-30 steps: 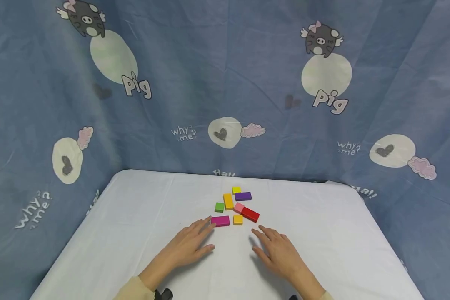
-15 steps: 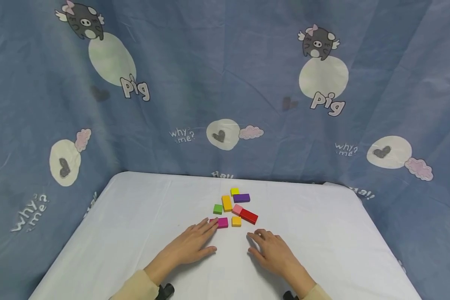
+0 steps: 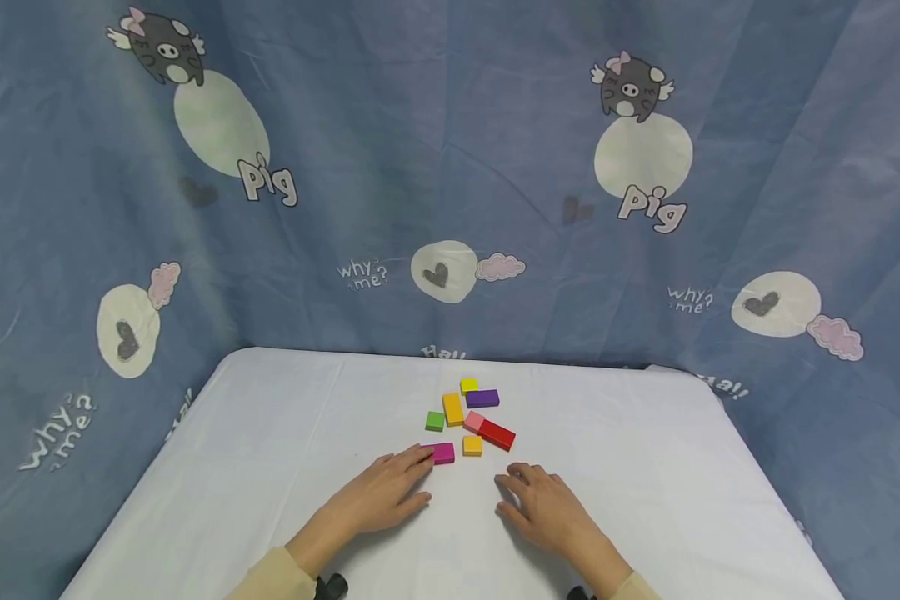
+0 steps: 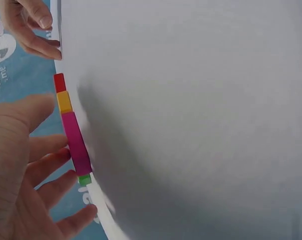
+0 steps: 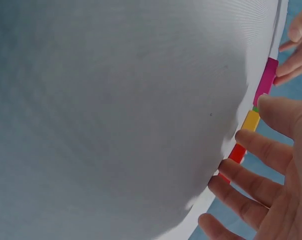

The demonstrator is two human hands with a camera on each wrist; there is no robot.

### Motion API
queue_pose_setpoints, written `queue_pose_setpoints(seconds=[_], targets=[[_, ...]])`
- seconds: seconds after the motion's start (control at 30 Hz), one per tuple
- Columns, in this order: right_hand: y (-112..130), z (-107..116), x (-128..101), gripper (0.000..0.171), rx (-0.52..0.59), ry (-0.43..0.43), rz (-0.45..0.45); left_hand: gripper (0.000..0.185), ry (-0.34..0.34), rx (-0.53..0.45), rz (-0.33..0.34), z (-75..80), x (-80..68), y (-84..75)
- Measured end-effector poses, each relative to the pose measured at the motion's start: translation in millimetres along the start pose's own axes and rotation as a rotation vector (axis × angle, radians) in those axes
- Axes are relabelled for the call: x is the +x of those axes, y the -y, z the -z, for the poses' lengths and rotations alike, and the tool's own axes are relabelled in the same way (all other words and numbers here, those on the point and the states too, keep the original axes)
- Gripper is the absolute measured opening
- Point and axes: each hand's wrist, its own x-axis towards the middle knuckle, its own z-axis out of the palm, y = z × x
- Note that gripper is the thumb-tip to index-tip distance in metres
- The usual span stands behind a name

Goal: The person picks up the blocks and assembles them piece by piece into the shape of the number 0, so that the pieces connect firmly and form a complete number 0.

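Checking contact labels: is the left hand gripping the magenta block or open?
Open. The left hand lies flat on the table, its straight fingertips just touching the end of the magenta block, not curled round it.

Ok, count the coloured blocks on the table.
7, clustered mid-table: yellow block and purple block farthest, orange bar, green block, red block, small orange block, magenta block at the left hand.
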Motion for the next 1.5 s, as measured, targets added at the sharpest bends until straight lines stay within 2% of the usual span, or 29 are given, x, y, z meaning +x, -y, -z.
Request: queue_pose_setpoints(seconds=[0.17, 0.4, 0.7, 0.97, 1.23, 1.5], targets=[[0.4, 1.4, -0.2, 0.043, 0.004, -0.004, 0.007, 0.063, -0.034, 0.038, -0.012, -1.7, 1.3, -0.2], [0.7, 0.3, -0.9, 0.044, 0.008, -0.007, 0.015, 0.068, 0.007, 0.068, -0.01, 0.2, 0.9, -1.9], [-1.3, 5.3, 2.5, 0.043, -0.007, -0.045, 0.032, 0.06, 0.005, 0.012, -0.005, 9.7, -1.8, -2.5], [1.9, 4.8, 7.0, 0.041, 0.004, -0.072, 0.034, 0.054, 0.065, -0.028, 0.008, 10.3, -10.2, -10.2], [8.5, 4.7, 14.0, 0.046, 0.026, -0.12, 0.086, 0.035, -0.007, -0.055, -0.107, 9.6, -20.9, -21.4], [16.9, 1.0, 26.0, 0.059, 0.008, -0.098, 0.117, 0.032, -0.054, -0.036, -0.135, 8.6, -25.6, -25.2]])
